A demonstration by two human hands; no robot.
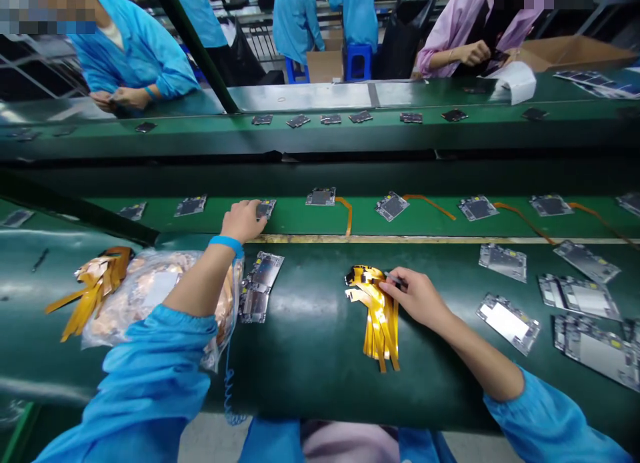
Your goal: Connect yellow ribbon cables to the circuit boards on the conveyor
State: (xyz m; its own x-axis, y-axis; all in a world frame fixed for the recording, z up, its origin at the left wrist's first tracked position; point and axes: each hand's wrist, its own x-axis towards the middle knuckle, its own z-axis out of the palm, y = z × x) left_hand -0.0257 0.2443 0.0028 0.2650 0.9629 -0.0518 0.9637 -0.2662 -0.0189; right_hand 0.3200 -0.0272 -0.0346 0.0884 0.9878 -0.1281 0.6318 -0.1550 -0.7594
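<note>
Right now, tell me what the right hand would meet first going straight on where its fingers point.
The right hand points leftward, so it would first meet the bunch of orange ribbon strips just ahead; it may be touching them, as depth is unclear here.

The left hand (242, 221) is at a circuit board (268, 209) on the green belt (290, 221). The right hand (414, 296) holds a slim grey item (394, 278) against orange ribbons (381, 323).

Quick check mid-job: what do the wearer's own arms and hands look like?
Both the left hand and right hand are gloveless. Bright blue sleeves end in gathered cuffs along the forearms. The left wrist wears a blue band, with a coiled blue cord below.
</note>
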